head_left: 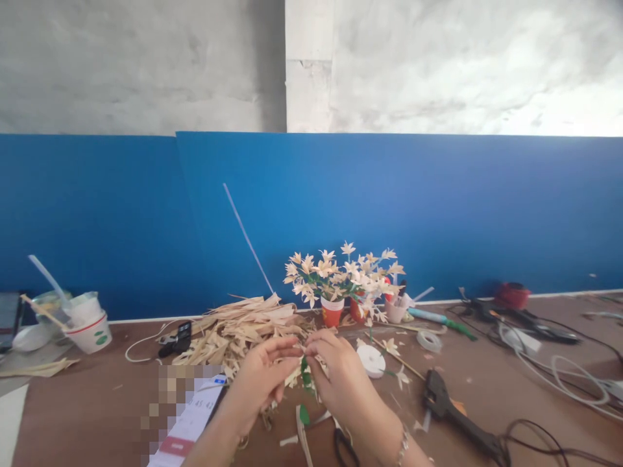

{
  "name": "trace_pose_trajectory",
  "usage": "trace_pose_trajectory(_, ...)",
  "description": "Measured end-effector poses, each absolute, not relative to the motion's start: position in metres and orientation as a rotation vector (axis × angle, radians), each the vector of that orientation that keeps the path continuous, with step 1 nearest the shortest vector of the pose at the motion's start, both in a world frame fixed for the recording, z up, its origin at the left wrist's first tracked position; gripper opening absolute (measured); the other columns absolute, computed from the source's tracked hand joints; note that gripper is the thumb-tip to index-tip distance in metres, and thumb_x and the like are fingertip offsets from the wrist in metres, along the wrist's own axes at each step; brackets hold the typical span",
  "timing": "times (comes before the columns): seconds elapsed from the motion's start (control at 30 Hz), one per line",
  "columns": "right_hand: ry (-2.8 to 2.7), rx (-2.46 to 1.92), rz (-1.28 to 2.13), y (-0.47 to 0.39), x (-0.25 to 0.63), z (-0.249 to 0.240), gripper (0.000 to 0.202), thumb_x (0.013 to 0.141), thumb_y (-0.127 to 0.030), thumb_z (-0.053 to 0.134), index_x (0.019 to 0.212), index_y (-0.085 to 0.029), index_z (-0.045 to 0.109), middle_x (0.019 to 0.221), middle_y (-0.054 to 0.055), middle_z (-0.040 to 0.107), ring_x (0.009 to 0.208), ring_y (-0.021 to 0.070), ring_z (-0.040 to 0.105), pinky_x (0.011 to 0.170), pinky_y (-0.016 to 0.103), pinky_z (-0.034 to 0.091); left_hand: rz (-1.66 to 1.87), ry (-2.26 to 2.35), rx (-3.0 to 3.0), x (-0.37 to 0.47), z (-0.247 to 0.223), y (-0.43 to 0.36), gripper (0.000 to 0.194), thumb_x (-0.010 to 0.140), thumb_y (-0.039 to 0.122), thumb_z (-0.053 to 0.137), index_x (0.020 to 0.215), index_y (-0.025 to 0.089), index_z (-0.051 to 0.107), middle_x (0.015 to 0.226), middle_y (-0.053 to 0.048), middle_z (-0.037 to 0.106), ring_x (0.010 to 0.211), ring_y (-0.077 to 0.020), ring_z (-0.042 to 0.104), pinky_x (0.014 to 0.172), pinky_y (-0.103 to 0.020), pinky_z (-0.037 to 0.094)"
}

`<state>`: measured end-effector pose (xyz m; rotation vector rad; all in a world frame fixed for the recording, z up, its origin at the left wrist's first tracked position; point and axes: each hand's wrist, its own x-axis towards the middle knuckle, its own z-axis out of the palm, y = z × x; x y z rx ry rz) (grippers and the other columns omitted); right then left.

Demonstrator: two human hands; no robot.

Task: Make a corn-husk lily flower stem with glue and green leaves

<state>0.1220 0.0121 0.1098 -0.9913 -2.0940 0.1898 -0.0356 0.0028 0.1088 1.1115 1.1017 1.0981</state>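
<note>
My left hand (267,370) and my right hand (341,370) meet at the fingertips above the table, both in a pinch. A narrow green strip (306,375) hangs below the fingers of my right hand. Whatever lies between my left fingertips is too small to make out. Under my hands are a small green leaf-like piece (304,415), pale strips and black-handled scissors (344,449). Just past my right hand lies a white tape roll (371,360). Behind the hands, cream flowers (326,269) stand in a red-and-white cup (332,312).
A pile of dry husks (238,327) spreads behind my left hand. A phone (189,415) lies left of my left forearm. At right are a glue gun (457,415), a clear tape roll (429,340) and tangled cables (559,383). A paper cup (90,334) stands far left.
</note>
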Motion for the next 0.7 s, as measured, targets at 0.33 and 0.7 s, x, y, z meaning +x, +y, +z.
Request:
trace_pose_trajectory(0.33, -2.254, -1.09, 0.085, 0.01, 0.12, 0.106, 0.018, 0.078, -0.005, 0.044, 0.077, -0.017, 0.057, 0.089, 0.003, 0.057, 0.071, 0.0135, 0.052, 0.066, 0.026, 0.038, 1.112, 1.05, 1.101, -0.023, 0.098, 0.003, 0.036, 0.062, 0.014, 0.064, 0.098, 0.012, 0.063, 0.081, -0.007, 0.069, 0.073, -0.0169, 0.063, 0.066, -0.028, 0.049)
trace_pose_trajectory(0.7, -2.045, -1.092, 0.688, 0.013, 0.128, 0.117, 0.018, 0.07, -0.001, 0.053, 0.069, -0.016, 0.062, 0.086, 0.001, 0.057, 0.073, 0.0106, 0.055, 0.062, 0.021, 0.042, 1.082, 1.023, 1.265, -0.02, 0.089, 0.007, 0.014, 0.056, 0.015, 0.068, 0.07, 0.013, 0.065, 0.067, -0.003, 0.067, 0.066, -0.0161, 0.06, 0.065, -0.027, 0.046)
